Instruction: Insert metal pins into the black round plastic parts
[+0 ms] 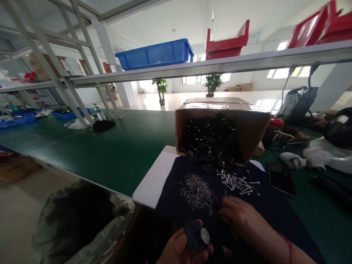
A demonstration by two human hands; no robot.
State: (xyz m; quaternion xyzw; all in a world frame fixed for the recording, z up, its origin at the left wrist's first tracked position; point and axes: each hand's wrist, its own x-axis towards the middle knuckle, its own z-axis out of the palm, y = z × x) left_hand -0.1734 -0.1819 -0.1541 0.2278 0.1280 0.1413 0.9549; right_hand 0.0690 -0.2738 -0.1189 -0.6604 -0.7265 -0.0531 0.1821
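Note:
My left hand (178, 247) grips a dark block-like part (192, 234) with a round shiny metal disc (205, 235) on its right side. To the right, my right hand (238, 212) rests low over the dark blue cloth (170, 190), fingers curled and pressed together. Whatever its fingertips pinch is too small to make out. Just beyond them lies a heap of thin bent metal pins (196, 192). Farther right is a loose pile of longer headed metal pins (239, 183). Behind both, an open cardboard box (253, 128) on its side spills many black parts (210, 141).
A phone (282, 179) and a red-lidded jar (275, 126) are on the green table (121, 154) at right. A large sack (63, 227) stands below the table's left edge. Overhead, a shelf (165, 71) carries a blue bin (156, 55) and red stools (227, 46).

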